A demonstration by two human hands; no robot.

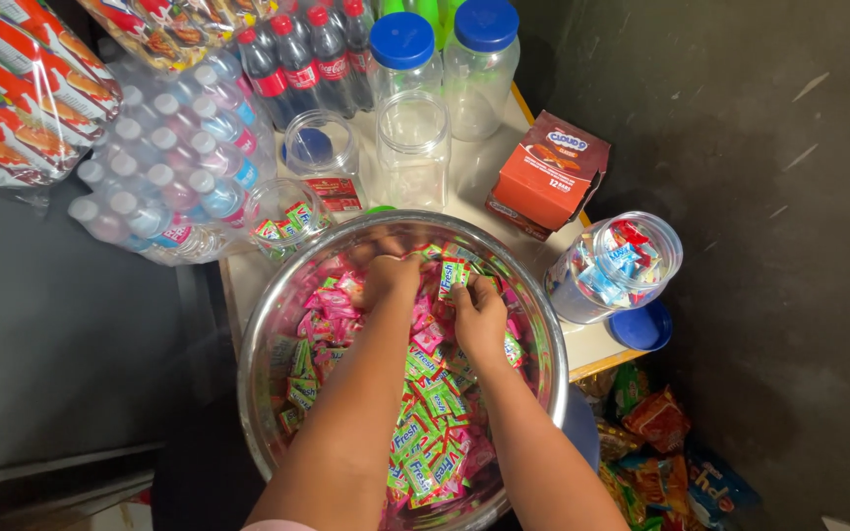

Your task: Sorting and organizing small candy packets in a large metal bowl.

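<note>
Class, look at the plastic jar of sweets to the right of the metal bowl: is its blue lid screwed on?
No. The jar stands open, and its blue lid lies on the table beside it, near the metal bowl.

Table (pixel 474 202) w/ bowl (pixel 277 324), jars (pixel 413 147), bottles (pixel 179 147)

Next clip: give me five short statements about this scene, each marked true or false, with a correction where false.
1. Both hands, left hand and right hand, are inside the steel bowl. True.
2. The bowl holds pink and green wrapped candies. True.
3. The orange box lies inside the bowl. False: it stands on the table, beyond the bowl.
4. The jar at the right has its lid on. False: it is open, with a blue lid beside it.
5. Two jars at the back carry blue lids. True.
</note>
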